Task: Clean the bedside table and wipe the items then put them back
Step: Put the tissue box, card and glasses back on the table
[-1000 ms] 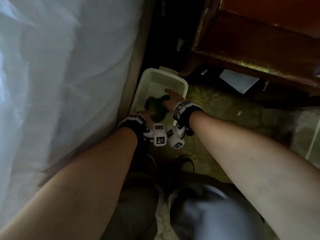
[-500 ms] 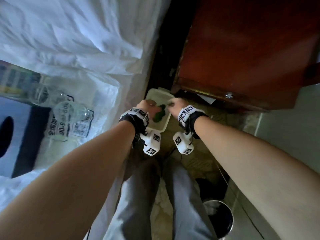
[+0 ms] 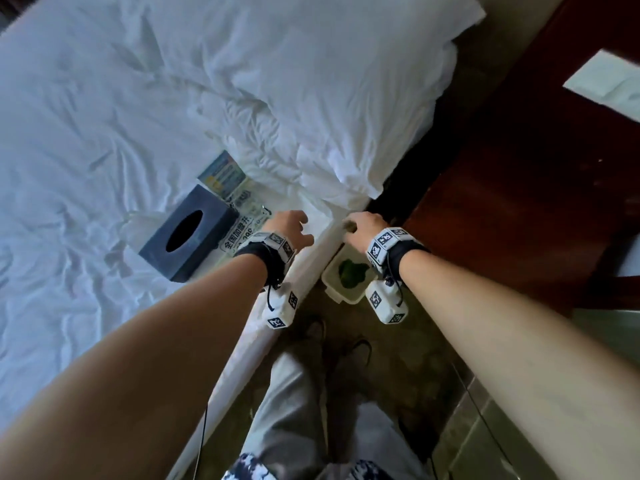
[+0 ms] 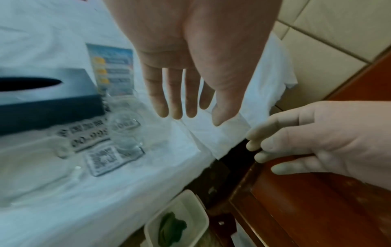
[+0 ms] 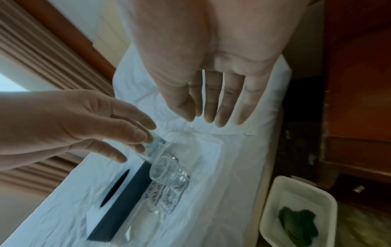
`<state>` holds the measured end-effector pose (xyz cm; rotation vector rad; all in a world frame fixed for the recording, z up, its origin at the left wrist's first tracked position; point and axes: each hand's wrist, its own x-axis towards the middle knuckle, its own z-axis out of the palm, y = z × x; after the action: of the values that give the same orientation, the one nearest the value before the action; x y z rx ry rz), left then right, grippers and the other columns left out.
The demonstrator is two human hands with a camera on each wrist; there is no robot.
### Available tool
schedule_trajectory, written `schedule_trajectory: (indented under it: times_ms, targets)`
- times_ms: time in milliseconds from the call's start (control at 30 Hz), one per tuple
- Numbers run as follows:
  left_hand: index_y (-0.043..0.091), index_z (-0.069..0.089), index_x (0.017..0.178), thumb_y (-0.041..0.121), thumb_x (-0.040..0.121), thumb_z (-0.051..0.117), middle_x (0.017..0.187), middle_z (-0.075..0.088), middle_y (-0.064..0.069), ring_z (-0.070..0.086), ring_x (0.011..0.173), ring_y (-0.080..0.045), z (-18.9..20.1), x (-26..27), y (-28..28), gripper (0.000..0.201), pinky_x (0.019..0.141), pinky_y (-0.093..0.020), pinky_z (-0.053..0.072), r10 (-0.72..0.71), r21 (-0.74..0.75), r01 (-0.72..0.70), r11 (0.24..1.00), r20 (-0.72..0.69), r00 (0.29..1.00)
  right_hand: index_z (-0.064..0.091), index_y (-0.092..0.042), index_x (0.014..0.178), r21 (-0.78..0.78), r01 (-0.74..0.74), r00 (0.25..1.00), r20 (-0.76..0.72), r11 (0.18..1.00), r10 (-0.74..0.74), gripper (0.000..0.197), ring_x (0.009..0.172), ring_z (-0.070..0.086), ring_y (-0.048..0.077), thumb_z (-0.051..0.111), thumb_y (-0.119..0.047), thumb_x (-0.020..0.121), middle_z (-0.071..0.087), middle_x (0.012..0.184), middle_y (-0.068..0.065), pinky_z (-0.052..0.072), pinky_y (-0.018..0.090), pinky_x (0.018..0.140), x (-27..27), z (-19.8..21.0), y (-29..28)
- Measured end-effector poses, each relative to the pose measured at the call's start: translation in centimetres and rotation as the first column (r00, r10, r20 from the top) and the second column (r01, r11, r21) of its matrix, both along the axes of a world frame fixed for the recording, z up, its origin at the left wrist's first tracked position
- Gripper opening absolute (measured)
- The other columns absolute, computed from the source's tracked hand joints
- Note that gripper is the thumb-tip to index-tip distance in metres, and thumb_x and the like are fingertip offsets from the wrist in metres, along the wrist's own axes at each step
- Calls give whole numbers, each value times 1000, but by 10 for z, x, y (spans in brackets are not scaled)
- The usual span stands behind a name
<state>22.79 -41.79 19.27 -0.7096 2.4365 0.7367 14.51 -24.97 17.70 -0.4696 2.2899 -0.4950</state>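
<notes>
Both my hands hover empty over the bed's near edge. My left hand (image 3: 292, 225) is open, fingers straight (image 4: 175, 100), just right of a clear glass (image 4: 125, 128) lying on a printed sign (image 3: 242, 232). My right hand (image 3: 360, 225) is open too, fingers spread (image 5: 211, 103), above the gap between the bed and the red-brown bedside table (image 3: 519, 202). A green cloth (image 3: 351, 273) lies in a white tub (image 3: 343, 299) on the floor below my right wrist. A black tissue box (image 3: 187, 233) and a coloured card (image 3: 225, 174) lie on the sheet.
The white bed (image 3: 138, 98) with a pillow (image 3: 346, 98) fills the left. A white sheet of paper (image 3: 609, 84) lies on the bedside table's top. Patterned floor and my legs (image 3: 287, 410) are below, and a tiled wall (image 4: 328, 33) stands behind the pillow.
Both hands let go of the green cloth in the tub and rose to the height of the bed's edge. The head view swung up from the floor to the bed.
</notes>
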Motion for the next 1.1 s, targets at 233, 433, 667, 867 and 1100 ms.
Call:
schedule_trajectory:
  times_ms: [233,433,667,867,1100]
  targets:
    - [13,60,129,26,86,69,107,67,-7,62,97,-27,34,61,-91,45,77,-34,49,106,-108,-105,989,7,994,65,-18,123,-19,-241,970,9,970,242,35,107,63,24,65,-22,88,67,121,5,51,32,94,17,32,-100]
    - [11,63,111,33,83,72,108,66,-10,59,88,-26,24,109,-173,37,69,-32,43,231,-143,-218,965,75,970,62,-21,125,11,-428,903,-23,904,428,38,110,62,23,64,-21,87,65,124,3,50,30,95,38,36,-188]
    - [11,50,133,35,76,77,129,53,-15,53,116,-36,-13,155,-250,68,94,-43,49,382,-134,-365,921,127,916,59,-19,128,91,-635,767,-47,767,640,44,115,58,21,67,-17,85,61,128,3,46,30,99,57,19,-288]
    - [15,39,136,43,70,81,135,43,-9,41,124,-33,-63,175,-285,83,95,-46,47,420,-180,-391,903,166,892,52,-24,134,186,-738,660,-1,649,751,50,118,54,24,65,-20,85,53,131,1,47,38,99,69,-17,-351]
    - [19,3,152,61,53,86,158,6,-7,9,146,-33,-127,173,-293,135,115,-53,25,403,-224,-363,904,166,900,34,-22,148,252,-818,534,-1,517,845,78,136,34,27,72,-15,80,28,153,0,43,41,105,66,-65,-390]
